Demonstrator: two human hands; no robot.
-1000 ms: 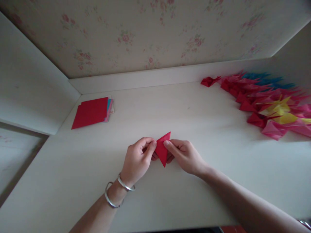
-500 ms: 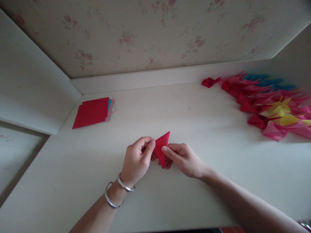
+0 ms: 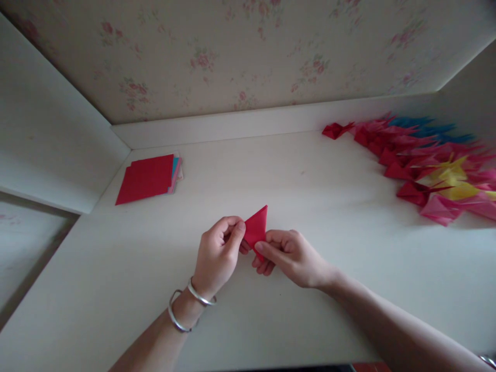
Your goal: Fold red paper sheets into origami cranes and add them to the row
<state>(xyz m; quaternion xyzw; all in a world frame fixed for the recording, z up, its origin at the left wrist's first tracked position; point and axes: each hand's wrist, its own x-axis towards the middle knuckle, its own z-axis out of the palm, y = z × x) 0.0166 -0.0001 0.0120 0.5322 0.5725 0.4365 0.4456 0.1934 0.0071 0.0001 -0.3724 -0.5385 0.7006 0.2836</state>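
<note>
A small piece of folded red origami paper [image 3: 256, 227] is held between my two hands above the white desk, one pointed corner aimed away from me. My left hand [image 3: 220, 243] pinches its left edge between thumb and fingers. On the lower right, my right hand [image 3: 289, 256] grips it, the thumb lying across the front and the fingertips curled behind. Parts of the paper are covered by both thumbs.
A stack of square paper sheets [image 3: 146, 178], red on top, lies at the desk's back left. Along the right side stand rows of folded paper cranes [image 3: 414, 155] in red, pink, yellow and blue. A white ledge [image 3: 217, 122] runs along the papered wall.
The right thumb has slid down the paper toward its lower tip, and more of the red face shows. The paper has turned slightly, and its upper point sits a little further left.
</note>
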